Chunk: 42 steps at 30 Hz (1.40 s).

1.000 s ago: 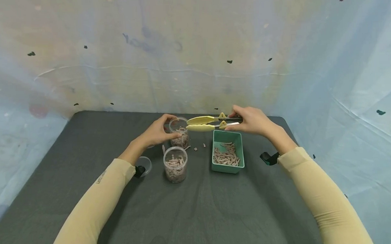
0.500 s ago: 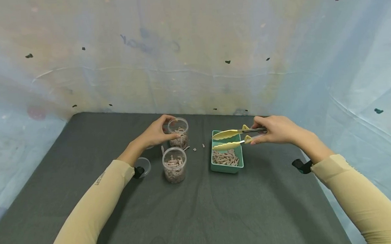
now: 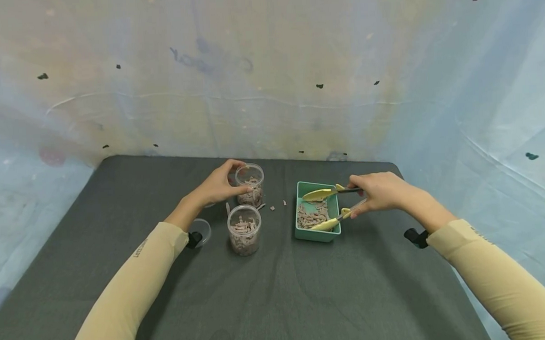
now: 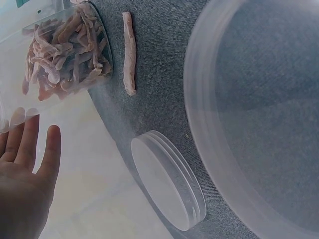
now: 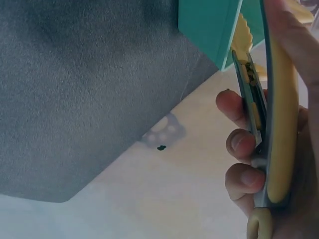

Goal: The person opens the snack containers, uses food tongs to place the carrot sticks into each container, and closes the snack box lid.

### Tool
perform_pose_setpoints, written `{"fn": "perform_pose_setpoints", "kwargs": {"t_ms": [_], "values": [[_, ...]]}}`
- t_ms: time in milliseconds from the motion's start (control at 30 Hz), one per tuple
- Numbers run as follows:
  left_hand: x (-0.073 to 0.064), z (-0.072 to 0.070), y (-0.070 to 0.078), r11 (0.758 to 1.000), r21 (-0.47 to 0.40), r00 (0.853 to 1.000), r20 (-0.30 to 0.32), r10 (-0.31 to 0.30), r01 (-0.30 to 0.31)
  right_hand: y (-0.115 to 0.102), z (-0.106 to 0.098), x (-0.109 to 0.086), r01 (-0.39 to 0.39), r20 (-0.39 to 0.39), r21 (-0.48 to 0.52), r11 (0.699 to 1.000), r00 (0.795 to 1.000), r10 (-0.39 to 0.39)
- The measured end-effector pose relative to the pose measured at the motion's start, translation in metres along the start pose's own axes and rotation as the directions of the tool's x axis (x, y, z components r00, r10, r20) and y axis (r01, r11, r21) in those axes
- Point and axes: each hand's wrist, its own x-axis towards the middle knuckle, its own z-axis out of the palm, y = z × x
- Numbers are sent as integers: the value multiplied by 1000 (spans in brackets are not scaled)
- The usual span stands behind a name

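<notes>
My left hand holds the farther clear plastic jar from its left side, fingers behind and thumb in front. The jar stands upright, partly filled with greyish-brown strips. My right hand grips a pair of tongs with yellow scalloped tips. Those tips are spread apart inside the green rectangular tray, one at the far part and one over the near right part. More strips lie in the tray between them. A second clear jar, holding similar strips, stands nearer and is untouched.
A clear round lid lies beside my left wrist; another lid shows in the left wrist view. One loose strip lies by the held jar. Small bits are scattered between jars and tray. A plastic sheet hangs behind the table.
My right hand has brought the tongs from the farther jar rightward and down into the tray, and the tips have spread wider. My left hand stays on the jar.
</notes>
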Motion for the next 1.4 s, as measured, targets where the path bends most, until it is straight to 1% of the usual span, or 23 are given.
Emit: {"fn": "perform_pose_setpoints", "kwargs": {"t_ms": [100, 267, 500, 700, 900, 1067, 1400], "values": [[0, 0, 1, 1000, -2, 1000, -3, 0, 0, -3, 4, 4, 6, 9, -5, 1000, 1000, -6], [-1, 0, 2, 1000, -5, 1000, -5, -6, 6, -10, 11, 6, 39, 17, -19, 999, 999, -39], [-2, 0, 3, 1000, -8, 1000, 0, -12, 12, -18, 16, 1, 62, -38, -61, 996, 997, -65], [-2, 1, 2, 1000, -19, 1000, -2, -10, 10, -19, 18, -1, 72, -48, -69, 995, 996, -76], [-3, 1, 2, 1000, -16, 1000, -2, -5, 5, -18, 19, -1, 112, -83, -82, 990, 989, -119], [-4, 0, 4, 1000, -23, 1000, -2, -6, 6, -18, 19, -3, 124, -87, -67, 990, 988, -130], [-4, 0, 4, 1000, -26, 1000, 6, -7, 8, -16, 25, -9, 118, -111, -25, 993, 986, -121]]}}
